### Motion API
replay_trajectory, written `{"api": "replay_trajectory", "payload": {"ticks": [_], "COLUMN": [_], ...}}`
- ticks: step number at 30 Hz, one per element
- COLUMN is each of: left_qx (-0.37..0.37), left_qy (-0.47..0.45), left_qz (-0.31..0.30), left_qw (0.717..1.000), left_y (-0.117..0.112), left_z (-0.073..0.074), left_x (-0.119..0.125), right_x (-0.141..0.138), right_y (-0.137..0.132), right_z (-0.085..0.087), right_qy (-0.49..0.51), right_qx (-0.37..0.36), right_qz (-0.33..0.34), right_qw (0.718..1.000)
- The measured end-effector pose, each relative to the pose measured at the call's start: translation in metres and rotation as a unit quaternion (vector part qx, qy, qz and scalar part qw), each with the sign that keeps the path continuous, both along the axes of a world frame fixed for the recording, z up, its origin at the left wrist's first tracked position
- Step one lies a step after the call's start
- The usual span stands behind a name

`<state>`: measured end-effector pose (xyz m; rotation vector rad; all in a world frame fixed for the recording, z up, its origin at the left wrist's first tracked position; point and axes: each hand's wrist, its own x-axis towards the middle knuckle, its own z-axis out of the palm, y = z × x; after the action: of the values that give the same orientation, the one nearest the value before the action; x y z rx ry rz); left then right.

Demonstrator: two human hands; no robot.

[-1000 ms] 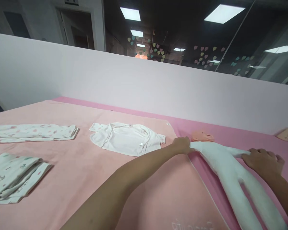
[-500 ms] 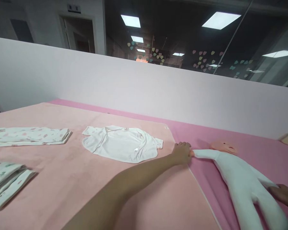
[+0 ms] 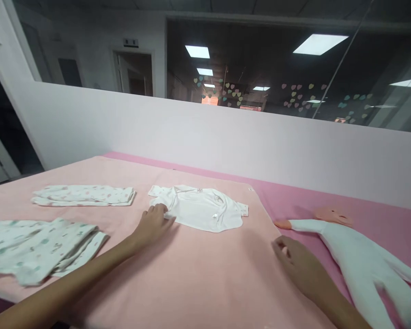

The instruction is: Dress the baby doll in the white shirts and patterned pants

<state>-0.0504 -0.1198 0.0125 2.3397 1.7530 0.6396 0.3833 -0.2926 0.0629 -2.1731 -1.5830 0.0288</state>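
Observation:
A small white baby top (image 3: 202, 211) lies spread flat on a peach blanket (image 3: 198, 269). My left hand (image 3: 154, 221) rests on the blanket at the top's left edge, fingertips touching the cloth, fingers stretched and empty. My right hand (image 3: 292, 260) hovers near the blanket's right edge, fingers loosely curled, holding nothing. A baby doll (image 3: 356, 260) in a white suit lies on its back on the pink sheet (image 3: 294, 201) to the right, one arm pointing toward my right hand, apart from it.
Folded printed baby clothes (image 3: 84, 195) lie at the far left of the blanket. A second printed pile (image 3: 37, 246) sits near the left front edge. A low white partition wall (image 3: 226, 137) runs behind the table, with glass above it.
My left hand let go of the doll's arm and moved left to the white top. My right hand left the doll's leg and came over the blanket's edge. The view shifted left.

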Motion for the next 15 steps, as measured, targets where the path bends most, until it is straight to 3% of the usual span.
{"api": "replay_trajectory", "payload": {"ticks": [2,5,10,15], "left_qx": [-0.028,-0.065,-0.074,-0.076], "left_qy": [0.037,0.065,0.074,0.072], "left_qz": [0.068,0.113,0.092,0.082], "left_qw": [0.997,0.989,0.990,0.991], "left_y": [0.018,0.037,0.045,0.039], "left_z": [0.001,0.001,-0.004,-0.002], "left_x": [-0.021,-0.028,-0.003,0.005], "right_x": [-0.042,-0.078,-0.121,-0.143], "right_y": [0.022,0.061,0.120,0.127], "right_z": [-0.011,-0.026,-0.038,-0.038], "right_qy": [0.010,0.012,0.034,0.051], "right_qx": [-0.075,-0.114,-0.125,-0.122], "right_qz": [0.037,0.018,-0.028,-0.031], "right_qw": [0.996,0.993,0.991,0.991]}}
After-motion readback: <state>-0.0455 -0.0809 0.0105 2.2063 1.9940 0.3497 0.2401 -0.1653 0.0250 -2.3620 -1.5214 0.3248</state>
